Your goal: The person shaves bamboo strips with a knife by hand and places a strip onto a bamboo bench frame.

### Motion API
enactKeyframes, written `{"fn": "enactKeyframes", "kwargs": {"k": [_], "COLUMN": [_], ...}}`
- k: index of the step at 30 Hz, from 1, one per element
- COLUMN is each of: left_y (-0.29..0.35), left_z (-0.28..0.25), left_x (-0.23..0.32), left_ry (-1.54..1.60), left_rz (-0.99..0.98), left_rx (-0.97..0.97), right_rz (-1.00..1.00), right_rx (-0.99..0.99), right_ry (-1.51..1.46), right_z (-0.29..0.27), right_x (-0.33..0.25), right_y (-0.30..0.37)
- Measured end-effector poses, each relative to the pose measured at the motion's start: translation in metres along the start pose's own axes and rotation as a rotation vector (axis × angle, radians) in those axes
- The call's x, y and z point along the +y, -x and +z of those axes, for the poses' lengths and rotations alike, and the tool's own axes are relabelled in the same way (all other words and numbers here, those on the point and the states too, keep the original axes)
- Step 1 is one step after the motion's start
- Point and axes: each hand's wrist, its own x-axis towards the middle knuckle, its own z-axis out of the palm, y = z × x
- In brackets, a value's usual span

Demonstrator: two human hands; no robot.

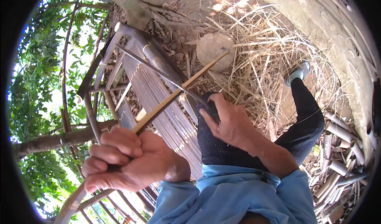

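My left hand (131, 158) is closed in a fist round the near end of a long, narrow bamboo strip (161, 106). The strip slants away to the upper right and narrows toward its far end. My right hand (234, 123) grips the dark handle of a knife (149, 67), whose long thin blade points to the upper left. Blade and strip cross between my hands, and the blade appears to touch the strip there. My right hand is just above my dark-trousered thigh.
A slatted bamboo bench (149, 79) lies to my left, with a bamboo railing (75, 138) and foliage beyond. Loose shavings (258, 61) cover the ground ahead, beside a round flat block (214, 49). Cut bamboo pieces (337, 166) are heaped at right by an earthen edge (325, 29).
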Motion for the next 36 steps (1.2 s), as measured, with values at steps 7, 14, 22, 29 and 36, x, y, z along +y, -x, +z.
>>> {"fn": "enactKeyframes", "kwargs": {"k": [7, 14, 22, 29, 36], "left_y": [0.003, -0.005, -0.026, -0.041, -0.054], "left_z": [-0.007, -0.016, -0.037, -0.030, -0.042], "left_x": [0.001, -0.001, -0.004, -0.019, -0.027], "left_ry": [-0.064, 0.025, 0.075, -0.055, 0.076], "left_rz": [-0.007, 0.009, -0.027, 0.059, 0.063], "left_rx": [-0.024, -0.095, -0.242, -0.192, -0.268], "right_rz": [0.017, -0.181, -0.217, -0.139, 0.103], "right_rx": [-0.018, 0.037, -0.082, -0.021, -0.127], "right_ry": [0.105, 0.016, 0.004, 0.194, 0.247], "right_z": [-0.001, 0.011, -0.002, 0.026, 0.052], "right_x": [0.034, 0.034, 0.028, 0.132, 0.217], "right_y": [-0.010, -0.002, -0.007, -0.038, -0.057]}}
